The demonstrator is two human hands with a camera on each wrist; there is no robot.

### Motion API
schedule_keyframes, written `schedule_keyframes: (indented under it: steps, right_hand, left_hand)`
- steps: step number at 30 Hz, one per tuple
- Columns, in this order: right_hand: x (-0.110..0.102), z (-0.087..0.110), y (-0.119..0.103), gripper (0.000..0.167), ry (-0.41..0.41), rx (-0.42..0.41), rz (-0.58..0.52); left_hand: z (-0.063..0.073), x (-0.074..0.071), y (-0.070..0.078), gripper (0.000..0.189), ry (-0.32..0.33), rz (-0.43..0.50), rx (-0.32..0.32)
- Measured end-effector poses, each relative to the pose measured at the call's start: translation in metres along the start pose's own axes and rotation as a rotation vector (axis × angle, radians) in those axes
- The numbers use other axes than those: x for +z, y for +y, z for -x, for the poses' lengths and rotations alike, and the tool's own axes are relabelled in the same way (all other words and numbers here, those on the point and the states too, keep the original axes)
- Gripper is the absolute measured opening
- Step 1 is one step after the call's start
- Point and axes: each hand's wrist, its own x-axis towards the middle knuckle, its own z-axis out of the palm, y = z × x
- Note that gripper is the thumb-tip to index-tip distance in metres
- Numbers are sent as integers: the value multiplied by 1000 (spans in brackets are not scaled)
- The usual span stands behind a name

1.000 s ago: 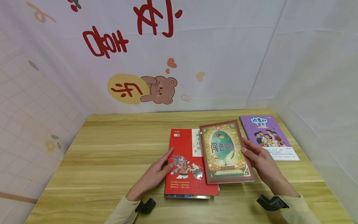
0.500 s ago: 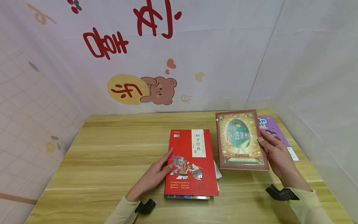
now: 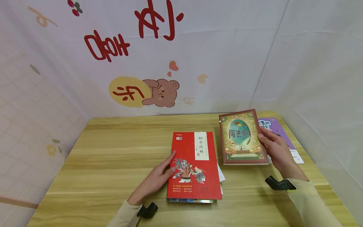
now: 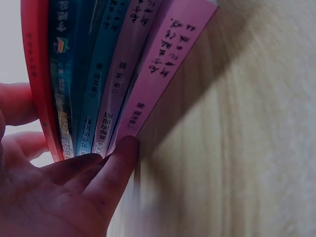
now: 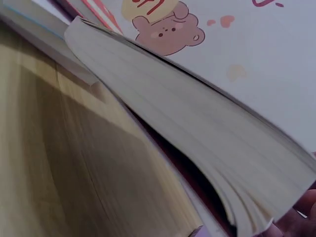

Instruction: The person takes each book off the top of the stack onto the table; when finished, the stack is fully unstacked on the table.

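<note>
As I watch remotely, right hand (image 3: 279, 154) gripping brown-bordered book (image 3: 241, 138) (tilted), left hand (image 3: 154, 179), fingers relaxed, against red-topped stack (image 3: 189, 164).

Smooth wood grain, bit of sheen, can be seen on the table (image 3: 113, 157). The red book (image 3: 195, 168) is covered in glossy paper, while matt page edges (image 5: 197, 123) are shown on the brown-framed book (image 3: 242, 138). The backdrop (image 3: 224, 41) looks to be made of creased cloth, the wrist mounts (image 3: 279, 185) of matt plastic.
</note>
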Motion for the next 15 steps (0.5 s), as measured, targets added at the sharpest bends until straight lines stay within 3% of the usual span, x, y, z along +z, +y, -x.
schedule_keyframes:
  steps: [9,15]
  right_hand:
    - [4,-24,13,75,-4,66,72]
    - [7,-37,21,68,-24,86,195]
  left_hand:
    - [-1,0,-3,66,-2,8,1]
    - [-2,0,-5,66,0,6,1]
